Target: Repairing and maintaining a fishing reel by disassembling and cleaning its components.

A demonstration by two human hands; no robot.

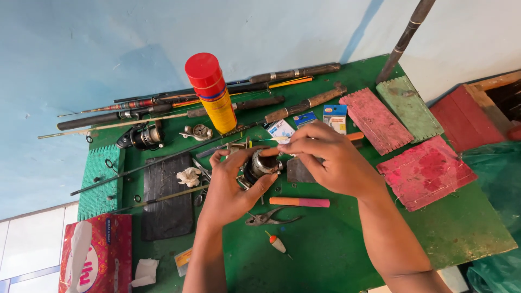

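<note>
A green work surface (347,244) against a pale blue wall carries the largest packages at its edges: a red-and-pink tissue box (100,252) at the near left corner, then a tall yellow spray can (216,96) with a red cap standing upright near the back. Just behind the hands lie two small card packets, one white and blue (280,129), one blue and pale with an orange patch (336,116). Three notched boards, two pink-red (374,119) (426,171) and one green (410,107), lie to the right. Fishing rods (179,106) lie along the back edge. Both forearms reach in from below. The left hand (230,187) is clamped around a dark metal fishing reel (262,165), held just above the surface's middle; the right hand (325,157) arches over it, fingertips pinched together at its top. The reel's spool looks worn and shiny. Pliers (266,218) and an orange-pink stick (299,202) lie just below.
</note>
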